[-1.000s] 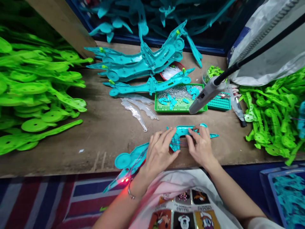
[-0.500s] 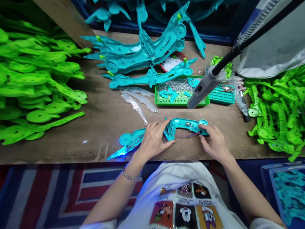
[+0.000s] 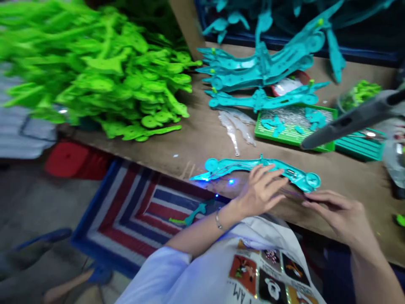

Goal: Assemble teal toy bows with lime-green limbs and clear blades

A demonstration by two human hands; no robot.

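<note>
A turquoise bow-shaped plastic half shell (image 3: 236,164) lies on the table with its hollow side up. Thin wires (image 3: 294,193) run along it and sag off its near edge. Blue lights (image 3: 231,181) glow at its left end and just below it. My left hand (image 3: 261,188) is over the middle of the shell, fingers spread, and its fingertips appear to touch the shell. Near the shell's round right end, my right hand (image 3: 343,213) pinches the wires between thumb and forefinger. Blur hides exactly where the wires end.
Green plastic parts (image 3: 126,76) are heaped at left. Assembled turquoise bows (image 3: 234,101) lie beyond the clear plastic strips (image 3: 229,128). A green tray (image 3: 316,145) holds screws and small turquoise pieces. Above it slants a grey rod-shaped tool (image 3: 344,122). A striped cloth-lined bin (image 3: 110,228) sits below.
The view has swung left. My right hand has come off the shell's right end and now pinches wires below it. My left hand's fingers have spread, and more blue lights show.
</note>
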